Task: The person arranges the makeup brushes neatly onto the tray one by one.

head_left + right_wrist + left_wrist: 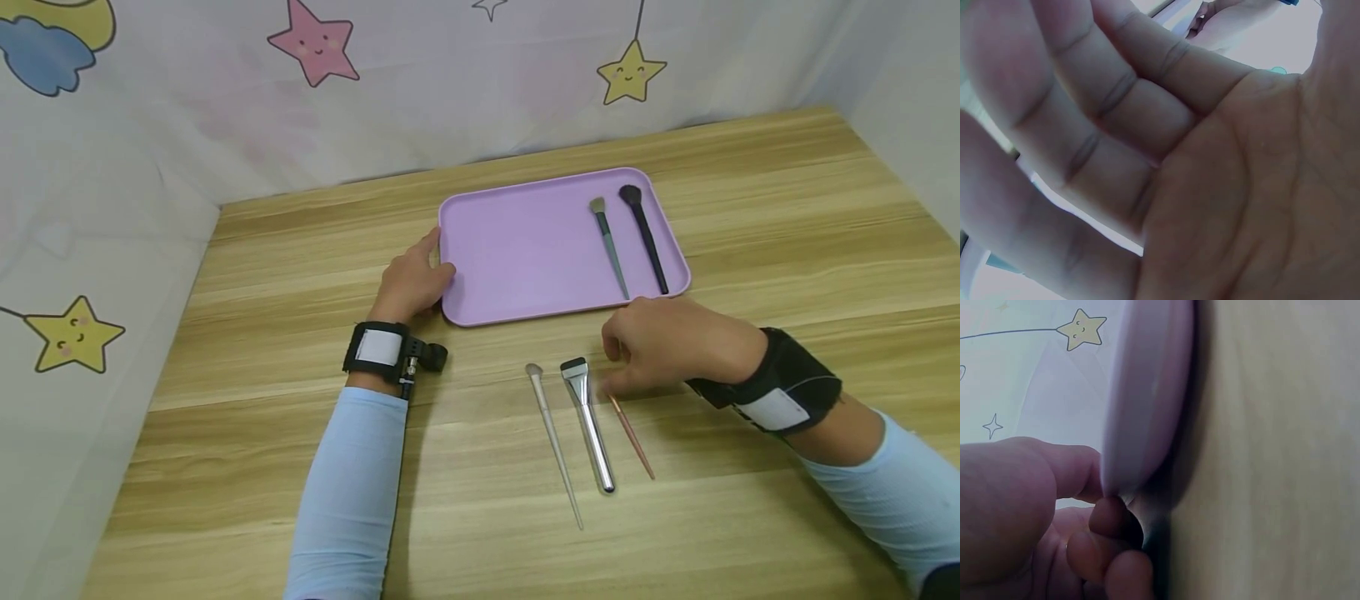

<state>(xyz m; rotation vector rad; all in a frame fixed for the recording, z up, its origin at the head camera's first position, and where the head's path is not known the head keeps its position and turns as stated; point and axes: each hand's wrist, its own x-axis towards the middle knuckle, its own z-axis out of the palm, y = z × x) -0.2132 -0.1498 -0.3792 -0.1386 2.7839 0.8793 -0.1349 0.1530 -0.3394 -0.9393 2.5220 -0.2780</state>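
Note:
At the left end of a light purple tray (517, 250), my left hand (408, 279) holds the rim, thumb on top and index finger along the side. The left wrist view shows the other fingers curled near the tray's edge (1147, 394). My right hand (667, 337) is over the table by the tray's front right corner, its fingers slightly bent and its palm bare in the right wrist view. Its thumb overlaps the upper end of a thin copper makeup brush (633, 437), hiding that brush's head. Left of it lie a flat silver makeup brush (596, 437) and a slim pale makeup brush (553, 433).
Inside the tray, at its right end, lie a green makeup brush (609, 242) and a black makeup brush (647, 233), roughly parallel. The wooden table (247, 350) meets a white curtain (420, 108) with printed stars behind and to the left.

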